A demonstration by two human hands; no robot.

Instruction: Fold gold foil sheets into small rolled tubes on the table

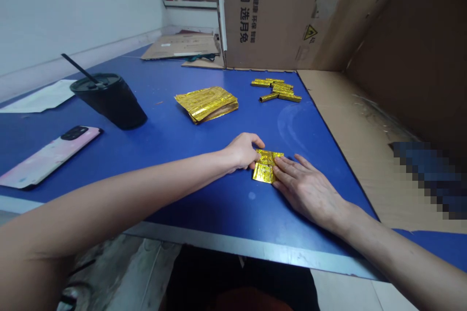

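A small folded piece of gold foil paper [264, 171] lies flat on the blue table, between my hands. My left hand [245, 151] pinches its upper left edge between thumb and fingers. My right hand [304, 187] rests on its right side, fingers stretched out and flat. Up and to the left sits a stack of gold foil sheets [207, 102]. Several narrow gold rolls [282, 88] lie in a loose group near the table's back right.
On the left are a black cup [118, 104] with a straw, a phone [51, 155] lying camera side up and a white sheet [44, 97]. A large cardboard box [270, 19] stands behind. Cardboard [339, 131] borders the blue surface [219, 204] on the right.
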